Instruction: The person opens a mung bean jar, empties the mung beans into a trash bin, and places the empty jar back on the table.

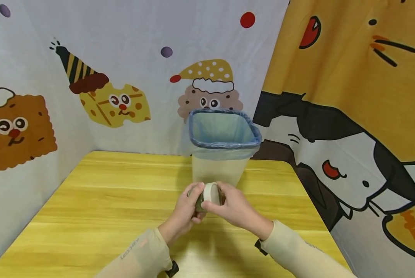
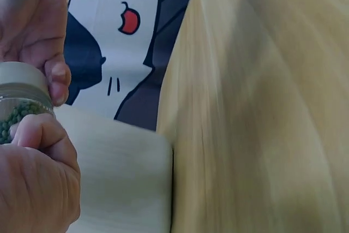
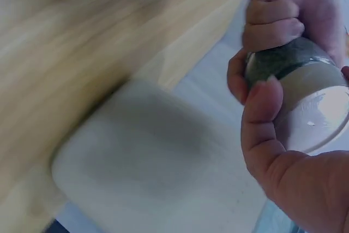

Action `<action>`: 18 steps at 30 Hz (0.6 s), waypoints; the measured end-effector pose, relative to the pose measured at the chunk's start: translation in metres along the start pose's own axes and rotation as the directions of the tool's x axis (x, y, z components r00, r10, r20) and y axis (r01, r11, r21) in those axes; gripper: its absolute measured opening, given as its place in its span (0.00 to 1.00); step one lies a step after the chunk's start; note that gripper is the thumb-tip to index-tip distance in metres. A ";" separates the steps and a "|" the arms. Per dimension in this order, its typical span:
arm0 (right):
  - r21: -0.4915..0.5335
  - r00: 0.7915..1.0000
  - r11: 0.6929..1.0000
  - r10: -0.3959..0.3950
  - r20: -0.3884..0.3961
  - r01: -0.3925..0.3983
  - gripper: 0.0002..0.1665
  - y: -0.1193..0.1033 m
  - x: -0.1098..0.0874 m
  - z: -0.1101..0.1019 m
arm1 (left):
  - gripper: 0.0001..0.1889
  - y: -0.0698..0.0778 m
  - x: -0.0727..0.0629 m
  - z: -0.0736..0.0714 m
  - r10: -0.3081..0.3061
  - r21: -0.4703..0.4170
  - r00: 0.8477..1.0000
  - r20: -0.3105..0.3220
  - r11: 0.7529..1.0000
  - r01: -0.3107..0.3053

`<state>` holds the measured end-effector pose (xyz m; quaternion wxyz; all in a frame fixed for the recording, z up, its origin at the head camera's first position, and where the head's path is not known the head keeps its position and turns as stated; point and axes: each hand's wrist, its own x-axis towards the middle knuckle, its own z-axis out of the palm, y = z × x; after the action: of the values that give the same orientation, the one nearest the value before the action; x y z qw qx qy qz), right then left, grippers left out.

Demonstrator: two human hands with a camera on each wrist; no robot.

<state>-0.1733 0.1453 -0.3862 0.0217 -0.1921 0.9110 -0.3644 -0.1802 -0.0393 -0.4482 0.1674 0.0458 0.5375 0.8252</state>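
Observation:
Both hands hold a small clear jar point(image 3: 283, 58) with a white lid point(image 1: 211, 194) in front of the bin. Small green beads or beans point(image 2: 23, 114) show through its wall in the left wrist view. My left hand point(image 1: 184, 210) grips the jar's body, fingers wrapped round it. With thumb and fingers, my right hand point(image 1: 233, 206) grips the lid at its rim. The jar is tilted, its lid toward the right hand. Much of the jar's body is hidden behind the left fingers.
A cream-coloured bin point(image 1: 217, 170) stands on the wooden table point(image 1: 124, 189), just beyond the hands. A blue bag point(image 1: 224, 146) lines it and folds over its rim. Cartoon-printed cloth point(image 1: 131, 31) hangs behind the table and along its right side.

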 end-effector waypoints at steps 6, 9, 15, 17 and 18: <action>-0.165 0.972 0.959 -0.233 0.012 0.232 0.48 0.005 -0.003 -0.001 | 0.21 0.001 0.003 -0.004 -0.065 -0.030 0.996 0.061 0.997 0.067; -0.179 0.963 0.947 -0.267 0.023 0.267 0.50 0.006 -0.003 -0.002 | 0.23 0.001 0.004 -0.007 -0.084 -0.030 0.994 0.067 0.996 0.086; -0.086 0.985 0.981 -0.172 0.010 0.172 0.56 0.007 -0.001 -0.002 | 0.27 0.002 0.007 -0.011 -0.086 0.006 0.995 0.046 0.996 0.086; -0.028 0.995 0.995 -0.095 0.014 0.095 0.58 0.006 0.000 -0.002 | 0.28 0.002 0.006 -0.012 -0.080 0.013 0.996 0.032 0.997 0.080; -0.008 0.998 0.998 -0.063 0.015 0.063 0.58 0.005 0.001 -0.001 | 0.29 0.002 0.006 -0.012 -0.078 0.010 0.997 0.027 0.997 0.078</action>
<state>-0.1759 0.1492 -0.3885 0.0160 -0.2235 0.9058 -0.3595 -0.1896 -0.0491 -0.4518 0.2068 0.0368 0.5404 0.8148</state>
